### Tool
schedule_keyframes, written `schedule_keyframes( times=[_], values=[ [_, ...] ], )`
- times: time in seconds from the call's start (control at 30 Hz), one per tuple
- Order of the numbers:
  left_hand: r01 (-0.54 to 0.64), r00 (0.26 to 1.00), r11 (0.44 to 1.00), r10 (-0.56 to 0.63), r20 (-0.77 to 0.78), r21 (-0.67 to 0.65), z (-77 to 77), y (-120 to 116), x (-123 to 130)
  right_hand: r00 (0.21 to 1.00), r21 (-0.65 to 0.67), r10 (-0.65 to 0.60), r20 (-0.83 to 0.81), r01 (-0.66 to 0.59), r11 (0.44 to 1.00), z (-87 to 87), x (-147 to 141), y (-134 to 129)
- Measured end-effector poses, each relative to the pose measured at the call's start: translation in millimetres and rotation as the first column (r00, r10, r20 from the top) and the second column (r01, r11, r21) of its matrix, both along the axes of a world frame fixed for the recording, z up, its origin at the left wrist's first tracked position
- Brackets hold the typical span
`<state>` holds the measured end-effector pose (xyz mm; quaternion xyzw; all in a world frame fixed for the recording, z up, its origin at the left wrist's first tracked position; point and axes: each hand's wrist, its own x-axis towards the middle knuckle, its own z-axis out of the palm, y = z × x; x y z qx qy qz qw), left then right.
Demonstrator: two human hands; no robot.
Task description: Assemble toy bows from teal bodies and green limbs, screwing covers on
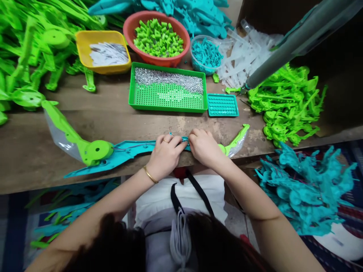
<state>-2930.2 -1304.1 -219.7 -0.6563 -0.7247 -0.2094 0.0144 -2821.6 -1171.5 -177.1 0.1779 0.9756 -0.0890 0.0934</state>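
Note:
A long teal plastic bow-shaped shell (pixel 133 147) lies along the front of the table, with a thin dark wire running inside it. Green limbs with clear plastic pieces are joined to it, the left green limb (pixel 98 150) by a round hub and the right green limb (pixel 236 140) at the far end. Over the shell's middle, my left hand (pixel 166 154) has its fingers bent around the edge. Close beside it, my right hand (pixel 204 148) is curled with fingertips pressed together at the shell; whatever they pinch is hidden.
Behind the shell sit a green tray (pixel 167 109) of small silver screws and a small teal tray (pixel 223 105). Farther back are a yellow bin (pixel 109 69), a red bowl (pixel 159 60) and a clear tub (pixel 205 70). A grey hanging tool (pixel 272 60) slants in above green parts (pixel 286 102).

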Motion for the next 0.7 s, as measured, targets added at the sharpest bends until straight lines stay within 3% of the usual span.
schedule_keyframes(
  times=[0.07, 0.17, 0.27, 0.43, 0.7],
  values=[
    [0.011, 1.000, 1.000, -0.011, 0.016, 0.000, -1.4, -1, -1, 0.997, -0.092, -0.050, -0.060, 0.044, 0.995, -1.2, 5, 1],
    [0.045, 0.998, 0.998, -0.047, 0.034, 0.051, -4.7, -4, -5, 0.947, -0.259, -0.223, -0.231, 0.162, 0.952, -6.5, 23, 2],
    [0.043, 0.995, 0.993, -0.053, 0.090, 0.109, -3.5, -8, -7, 0.875, -0.276, -0.323, -0.361, 0.231, 0.933, -12.6, 46, 0],
    [-0.013, 0.998, 0.988, 0.004, 0.059, 0.151, 9.2, -7, -2, 0.867, -0.204, -0.296, -0.400, 0.231, 0.951, -16.5, 66, -7],
    [0.105, 0.993, 0.988, -0.111, 0.048, 0.111, 11.4, 14, 13, 0.878, -0.199, -0.265, -0.399, 0.199, 0.960, -16.7, 64, -7]
  ],
)
